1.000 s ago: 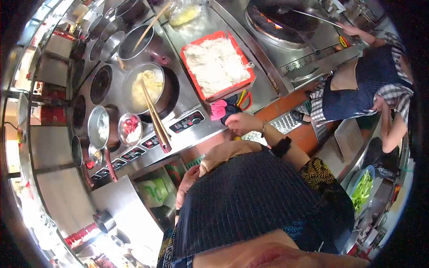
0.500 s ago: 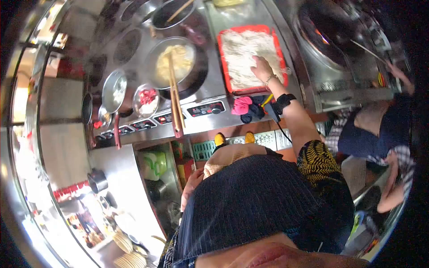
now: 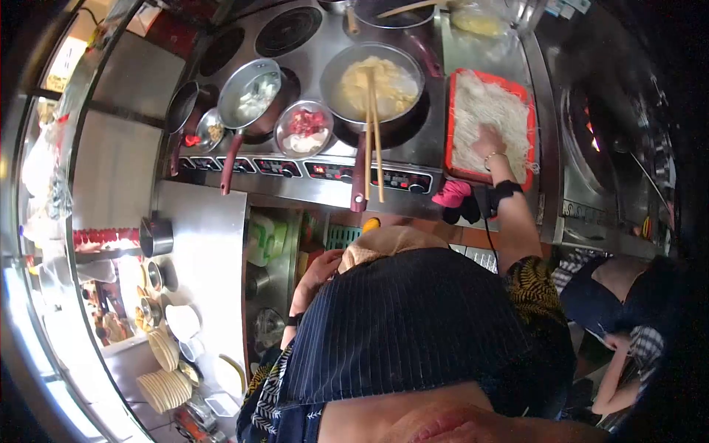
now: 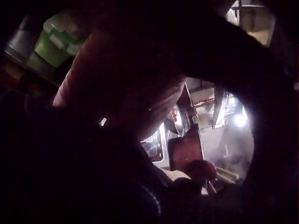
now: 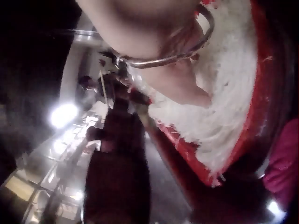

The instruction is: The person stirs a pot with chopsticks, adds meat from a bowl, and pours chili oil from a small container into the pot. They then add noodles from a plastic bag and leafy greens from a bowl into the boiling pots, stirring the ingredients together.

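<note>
My right hand [image 3: 487,140] reaches into the white, thin noodles [image 3: 473,96] that fill a red plastic basket [image 3: 449,133]. In the right wrist view the thumb [image 5: 189,91] is stretched out onto the noodles [image 5: 229,79]. The other fingers are mostly hidden behind the hand, and I cannot tell whether they grip any noodles. A metal bangle [image 5: 173,59] circles the wrist. At my waist, the left hand [image 3: 321,267] hangs with loose fingers, their tips at the tan cloth [image 3: 391,244] by the dark striped apron [image 3: 413,332]. The left wrist view is mostly dark.
Left of the basket, a pot [image 3: 422,81] holds yellowish food, with long chopsticks [image 3: 373,125] across it. A small pan [image 3: 255,92] and a bowl of red and white pieces [image 3: 304,131] stand alongside. Another person [image 3: 620,288] is at the right, near a wok [image 3: 591,148].
My right hand has gone from beside the counter front up and over into the noodle basket. The head view has swung, shifting the stove rightward. My left hand has stayed at the waist.
</note>
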### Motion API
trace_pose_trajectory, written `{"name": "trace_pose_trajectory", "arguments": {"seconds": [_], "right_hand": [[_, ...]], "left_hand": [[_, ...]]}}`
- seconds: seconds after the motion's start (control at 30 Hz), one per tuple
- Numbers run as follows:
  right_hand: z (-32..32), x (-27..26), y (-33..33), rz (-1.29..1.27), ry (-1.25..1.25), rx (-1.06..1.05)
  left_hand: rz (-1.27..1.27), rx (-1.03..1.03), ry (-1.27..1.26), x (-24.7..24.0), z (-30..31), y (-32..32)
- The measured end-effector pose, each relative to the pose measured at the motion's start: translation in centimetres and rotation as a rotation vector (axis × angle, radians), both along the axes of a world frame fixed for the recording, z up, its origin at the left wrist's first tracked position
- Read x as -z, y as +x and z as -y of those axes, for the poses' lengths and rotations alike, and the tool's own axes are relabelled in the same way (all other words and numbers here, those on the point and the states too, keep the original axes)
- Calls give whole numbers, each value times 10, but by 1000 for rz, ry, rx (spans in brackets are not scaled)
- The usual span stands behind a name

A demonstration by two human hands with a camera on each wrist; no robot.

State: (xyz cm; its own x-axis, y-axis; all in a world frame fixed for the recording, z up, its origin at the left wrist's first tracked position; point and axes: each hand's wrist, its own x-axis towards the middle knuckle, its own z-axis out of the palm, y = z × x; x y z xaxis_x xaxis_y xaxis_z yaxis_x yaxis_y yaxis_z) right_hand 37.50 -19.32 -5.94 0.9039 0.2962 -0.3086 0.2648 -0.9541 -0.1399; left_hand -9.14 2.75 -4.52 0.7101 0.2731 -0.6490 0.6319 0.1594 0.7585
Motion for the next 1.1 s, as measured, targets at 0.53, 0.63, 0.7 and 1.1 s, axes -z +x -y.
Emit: {"name": "trace_pose_trajectory", "arguments": {"seconds": [0.53,0.63,0.7,1.1], "right_hand": [[-152,-128,-128,338,716,-790],[-163,-132,-105,364,1106,-518],[-161,-157,-111,376,1091,-502],[-128,-177,-121,306,1014,-488]], "left_hand": [[125,246,89,-20,-103,82],[118,186,-43,-49,-105,115],[232,73,-264,-50,-92,143],[198,-31,-806,-69,-41,189]]}}
